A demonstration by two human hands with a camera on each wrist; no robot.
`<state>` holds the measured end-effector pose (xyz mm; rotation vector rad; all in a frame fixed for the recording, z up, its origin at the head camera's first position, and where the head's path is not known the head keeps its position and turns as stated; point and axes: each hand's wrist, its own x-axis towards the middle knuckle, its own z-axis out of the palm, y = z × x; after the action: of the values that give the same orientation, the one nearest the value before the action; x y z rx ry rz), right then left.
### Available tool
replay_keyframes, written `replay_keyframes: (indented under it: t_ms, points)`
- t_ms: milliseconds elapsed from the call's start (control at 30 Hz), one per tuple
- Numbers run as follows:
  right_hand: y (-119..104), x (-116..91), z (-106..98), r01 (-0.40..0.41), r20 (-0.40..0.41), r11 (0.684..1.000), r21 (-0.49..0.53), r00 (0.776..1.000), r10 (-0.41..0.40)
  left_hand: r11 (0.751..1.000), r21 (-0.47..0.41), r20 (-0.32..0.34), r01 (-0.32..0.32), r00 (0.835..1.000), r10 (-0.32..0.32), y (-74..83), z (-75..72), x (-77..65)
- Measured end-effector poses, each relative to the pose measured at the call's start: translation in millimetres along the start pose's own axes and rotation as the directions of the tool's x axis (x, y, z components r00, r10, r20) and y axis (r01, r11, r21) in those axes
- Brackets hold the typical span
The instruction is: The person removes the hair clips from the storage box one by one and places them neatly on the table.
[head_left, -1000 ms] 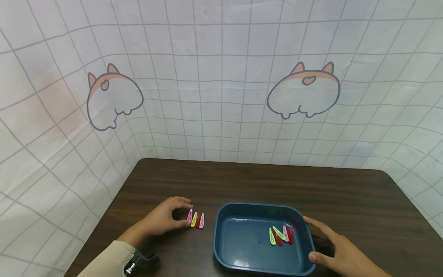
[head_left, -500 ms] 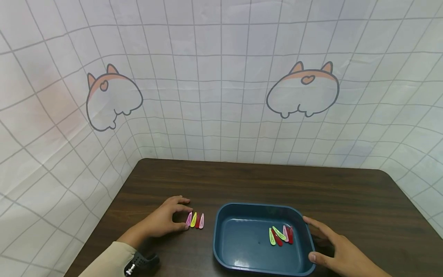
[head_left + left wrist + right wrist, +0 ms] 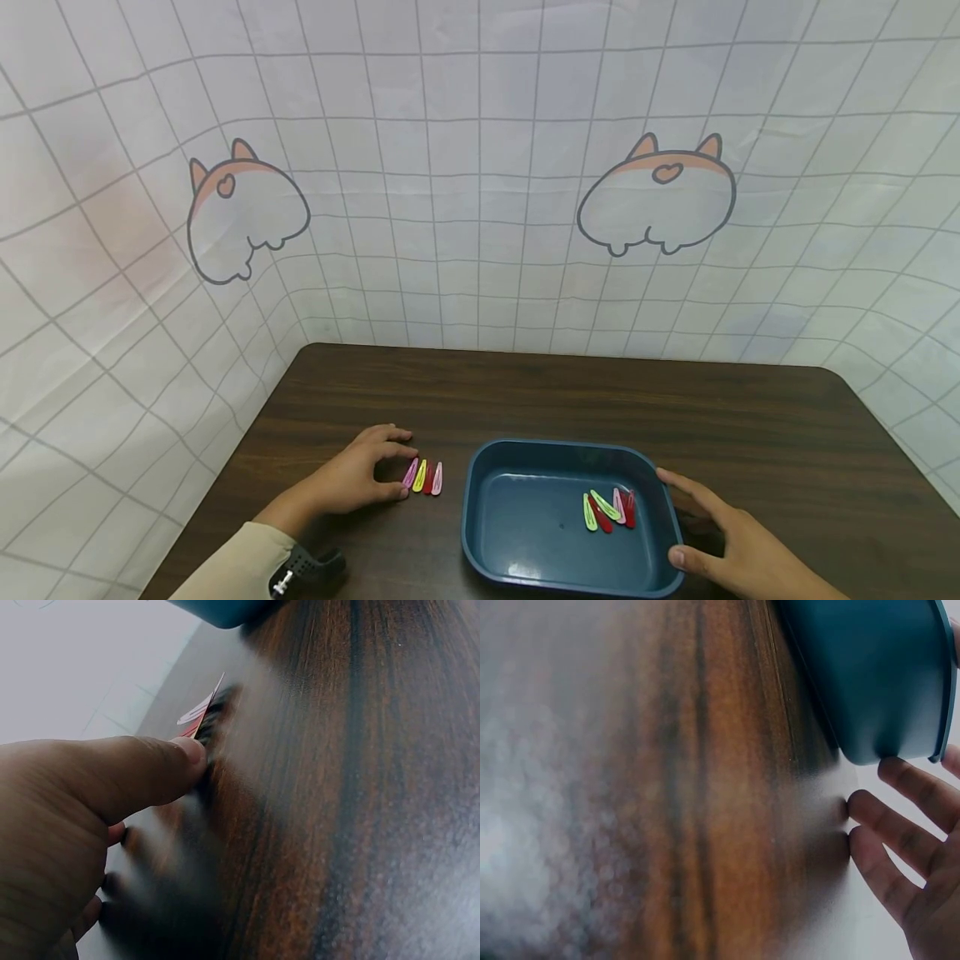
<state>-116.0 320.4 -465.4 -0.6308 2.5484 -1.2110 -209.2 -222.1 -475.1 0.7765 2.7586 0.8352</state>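
My left hand [image 3: 356, 473] is at the left end of a short row of snap hair clips on the dark table. Thumb and index finger pinch the purple-pink hair clip [image 3: 409, 473] at its two ends. To its right lie a yellow clip [image 3: 420, 476], a red clip [image 3: 428, 479] and a pale pink clip [image 3: 437, 479]. In the left wrist view the thumb [image 3: 169, 769] hides most of the row. My right hand [image 3: 723, 537] rests against the right side of the blue tray [image 3: 480, 533], fingers extended, thumb and index finger at its rim.
Several green, red and pink hair clips [image 3: 590, 512] lie inside the tray, toward its right side. The wood-grain table [image 3: 525, 392] has its back edge at a white gridded curtain [image 3: 450, 208]. A dark strap [image 3: 307, 567] is on the left wrist.
The purple-pink clip has come down and now lies slanted beside the yellow one. My left fingertips have shifted slightly down and left with it. The right hand and tray have stayed still.
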Motion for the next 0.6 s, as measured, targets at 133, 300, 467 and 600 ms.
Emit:
replay_keyframes:
  t_ms: [133,300,467,600]
  points:
    - [-0.6,0.2,-0.3,-0.003,0.000,1.000,0.003,1.000,0.003,1.000,-0.002,0.003,-0.002,1.000,0.002,1.2,-0.6,-0.5]
    - [-0.5,1.0,-1.0,-0.007,0.001,1.000,-0.005,1.000,0.007,1.000,-0.011,0.004,-0.007,1.000,0.007,2.5,-1.7,-0.1]
    - [0.8,1.4,-2.3,-0.021,0.007,1.000,-0.011,1.000,0.021,1.000,-0.004,0.003,-0.007,1.000,0.007,3.2,-2.3,1.2]
    - [1.2,1.8,-3.1,-0.028,0.014,1.000,-0.004,1.000,0.028,1.000,0.015,0.004,-0.024,1.000,0.023,3.2,-4.0,3.2]
